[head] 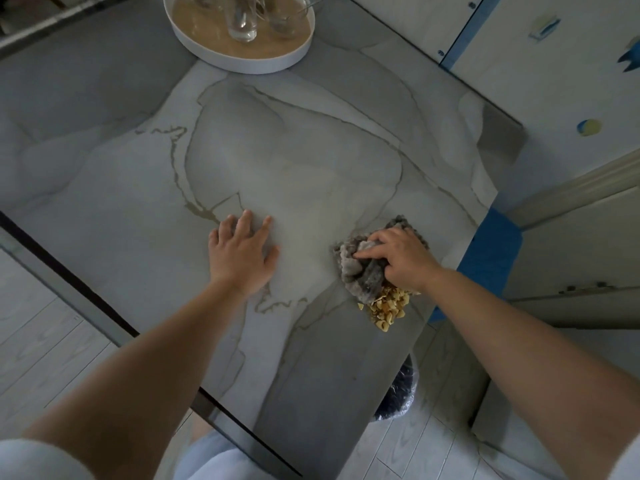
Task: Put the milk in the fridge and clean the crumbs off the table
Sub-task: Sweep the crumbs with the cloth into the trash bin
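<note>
- my left grip (242, 251) lies flat on the counter (311, 150), just left of the frame's centre, fingers straight and spread, holding nothing.
- my right grip (398, 258) is at centre right, fingers curled over a grey fuzzy cloth (363, 271) and pressing it onto the counter.
- the crumbs (386, 308) sit in one yellowish pile touching the lower edge of the cloth, close to the counter's right edge.
- below that edge, at lower right of centre, i see part of a bin (398, 396) with a clear bag liner on the floor.
- at the top centre of the frame a round white tray (242, 65) rests on the counter, well apart from both grips, with clear glasses (240, 19) standing in it.
</note>
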`<action>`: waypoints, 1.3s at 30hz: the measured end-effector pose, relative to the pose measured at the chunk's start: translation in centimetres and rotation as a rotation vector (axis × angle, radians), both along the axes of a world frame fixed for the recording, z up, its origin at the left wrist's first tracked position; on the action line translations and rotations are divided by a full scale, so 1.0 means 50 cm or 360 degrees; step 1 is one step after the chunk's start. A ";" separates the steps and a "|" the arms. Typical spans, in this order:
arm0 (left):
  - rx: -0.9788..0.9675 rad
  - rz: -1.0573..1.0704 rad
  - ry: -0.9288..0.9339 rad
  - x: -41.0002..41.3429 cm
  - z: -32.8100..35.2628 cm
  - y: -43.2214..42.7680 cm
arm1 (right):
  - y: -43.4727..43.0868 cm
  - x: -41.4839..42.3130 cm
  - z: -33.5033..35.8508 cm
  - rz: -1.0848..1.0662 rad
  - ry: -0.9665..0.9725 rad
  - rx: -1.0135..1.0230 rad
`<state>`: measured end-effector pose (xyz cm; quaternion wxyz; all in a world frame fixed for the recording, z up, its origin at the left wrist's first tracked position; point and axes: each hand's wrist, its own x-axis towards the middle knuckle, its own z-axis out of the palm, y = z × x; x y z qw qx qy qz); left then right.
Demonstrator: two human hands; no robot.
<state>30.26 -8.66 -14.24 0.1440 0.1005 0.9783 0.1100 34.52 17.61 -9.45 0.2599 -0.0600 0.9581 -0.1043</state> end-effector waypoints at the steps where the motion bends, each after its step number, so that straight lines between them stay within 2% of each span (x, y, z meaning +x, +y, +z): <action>1: 0.0125 0.0007 -0.0007 -0.002 0.004 -0.010 | -0.009 0.001 0.009 -0.0037 0.0101 -0.0053; 3: 0.0360 0.0108 0.0037 0.003 0.013 -0.043 | -0.054 -0.013 0.021 -0.0083 0.0292 -0.0210; 7: 0.0168 0.0561 0.0053 0.038 0.010 -0.118 | -0.216 -0.079 0.017 0.0068 0.0358 -0.0248; 11: 0.0101 0.0467 0.0056 0.067 -0.010 -0.156 | -0.342 -0.141 0.001 -0.0003 0.0455 -0.0109; 16: 0.0236 0.0583 0.0162 0.078 -0.033 -0.177 | -0.435 -0.182 -0.030 0.0057 0.0307 -0.0012; 19: 0.0404 0.0691 0.0179 0.078 -0.035 -0.183 | -0.439 -0.169 -0.038 0.0176 0.0253 -0.0109; 21: 0.0453 0.0665 0.0160 0.081 -0.033 -0.187 | -0.420 -0.148 -0.037 0.0390 0.0203 -0.0124; 25: 0.0436 0.0587 0.0146 0.083 -0.030 -0.195 | -0.362 -0.097 -0.027 0.0770 0.0081 -0.0141; 28: 0.0330 0.0551 0.0084 0.081 -0.027 -0.194 | -0.303 -0.064 -0.018 0.0906 0.0014 -0.0120; 35: 0.0264 0.0473 0.0028 0.079 -0.008 -0.193 | -0.227 -0.037 0.029 0.1012 -0.0073 0.0120; 37: 0.0259 0.0460 0.0021 0.076 -0.005 -0.194 | -0.227 -0.050 0.030 0.0951 0.0144 0.0059; 39: 0.0267 0.0437 0.0032 0.071 0.000 -0.199 | -0.233 -0.068 0.038 0.0666 0.0313 -0.0077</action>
